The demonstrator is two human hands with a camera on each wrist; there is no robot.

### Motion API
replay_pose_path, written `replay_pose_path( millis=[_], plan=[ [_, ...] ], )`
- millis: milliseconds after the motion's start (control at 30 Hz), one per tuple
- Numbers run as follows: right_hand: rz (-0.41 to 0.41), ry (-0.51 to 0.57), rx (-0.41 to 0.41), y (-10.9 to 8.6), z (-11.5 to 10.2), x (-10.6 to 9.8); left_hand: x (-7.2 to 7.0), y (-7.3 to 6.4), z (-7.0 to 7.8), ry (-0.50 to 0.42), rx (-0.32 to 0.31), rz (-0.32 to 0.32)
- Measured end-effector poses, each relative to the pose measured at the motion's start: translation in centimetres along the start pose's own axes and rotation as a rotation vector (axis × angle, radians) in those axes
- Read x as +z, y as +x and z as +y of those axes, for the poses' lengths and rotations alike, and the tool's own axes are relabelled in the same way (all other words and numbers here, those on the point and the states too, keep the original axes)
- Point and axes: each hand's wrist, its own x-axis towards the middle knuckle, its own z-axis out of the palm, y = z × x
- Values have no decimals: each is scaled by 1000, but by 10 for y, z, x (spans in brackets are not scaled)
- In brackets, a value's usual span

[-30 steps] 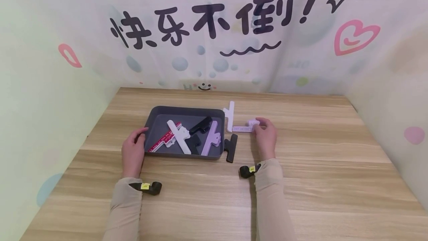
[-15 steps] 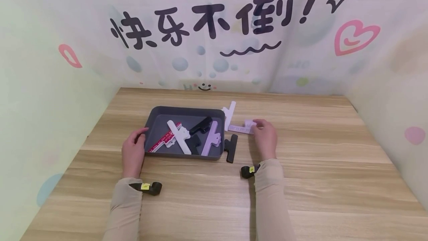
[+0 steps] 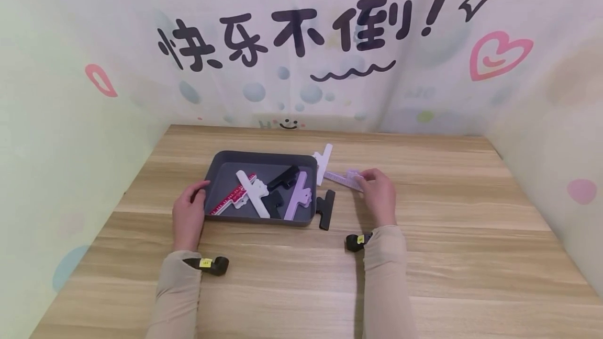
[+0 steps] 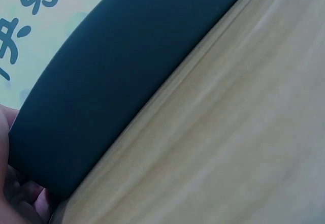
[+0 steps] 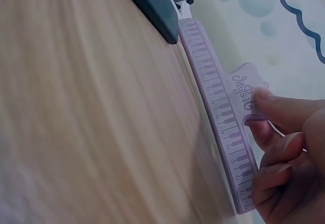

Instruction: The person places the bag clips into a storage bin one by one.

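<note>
My left hand (image 3: 187, 218) holds the left wall of a dark grey tray (image 3: 221, 154); in the left wrist view its fingers (image 4: 28, 197) curl at the lower corner of the tray wall (image 4: 127, 61). My right hand (image 3: 380, 200) pinches the grip of a light purple clip (image 3: 339, 179) on the table, right of the tray. The right wrist view shows piano keys printed along this clip's bar. Its far end is close to a white clip (image 3: 324, 164) by the tray's back right corner. A black clip (image 3: 326, 211) lies against the tray's right side.
Inside the tray lie a red-and-white clip (image 3: 231, 198), a white clip (image 3: 252, 195), a purple clip (image 3: 296, 196) and two black clips, partly overlapping. A printed cloth (image 3: 292, 88) hangs behind the wooden table (image 3: 292, 276); pale walls stand at both sides.
The held purple clip has shifted left and turned, its right end now nearer to me. The white clip beside it has tilted. My left hand and the tray have stayed in place.
</note>
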Motion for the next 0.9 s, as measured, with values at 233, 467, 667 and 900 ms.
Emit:
replay_pose_path(
  millis=[233, 467, 667, 900],
  plan=[
    [9, -8, 18, -1, 0, 0, 0, 0, 0, -10, 6, 0],
    [-8, -59, 22, -3, -2, -4, 0, 0, 0, -11, 12, 9],
    [-69, -117, 78, -7, -6, -9, 0, 0, 0, -15, 28, 16],
    [-164, -54, 102, -8, -6, -10, 0, 0, 0, -21, -2, -2]
  ],
)
